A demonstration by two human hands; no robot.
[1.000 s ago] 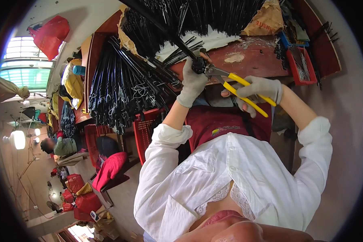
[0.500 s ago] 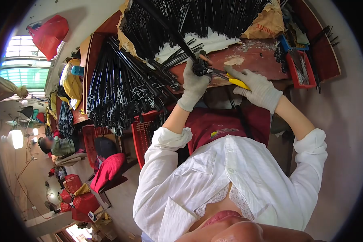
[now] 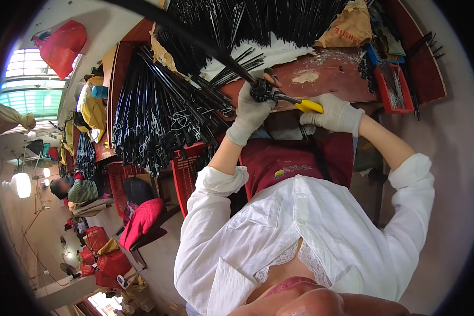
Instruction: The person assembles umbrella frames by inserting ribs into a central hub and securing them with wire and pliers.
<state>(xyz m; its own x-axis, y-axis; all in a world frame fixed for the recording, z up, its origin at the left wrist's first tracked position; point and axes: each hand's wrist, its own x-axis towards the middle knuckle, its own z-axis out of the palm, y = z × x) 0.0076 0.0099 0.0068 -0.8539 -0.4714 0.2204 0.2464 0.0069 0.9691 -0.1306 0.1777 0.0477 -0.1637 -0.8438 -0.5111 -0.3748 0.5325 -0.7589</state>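
Observation:
My left hand (image 3: 252,111), in a pale work glove, is wrapped around the lower end of a long black umbrella shaft (image 3: 208,48). The shaft slants up and away to the upper left. At its near end sits a round, ridged black hub (image 3: 262,91), just at my fingertips. Yellow-handled pliers (image 3: 309,106) are gripped in my gloved right hand (image 3: 336,114), their metal jaws meeting the hub from the right. What the jaws pinch is too small to make out. Black umbrella ribs (image 3: 158,116) with loose pale wires lie in a large bundle left of my hands.
Behind my hands is a red-brown worktable (image 3: 342,73) with more black rods (image 3: 268,21) and torn brown paper (image 3: 347,26). At right stands a red tray (image 3: 392,89) of thin wires. A red crate (image 3: 187,174) is by my left side. Another person (image 3: 81,189) sits far left.
The shaft's far end has swung left and down towards me. My right hand has closed tighter around the plier handles, its fingers drawn in. My left hand keeps its hold, shifting only slightly.

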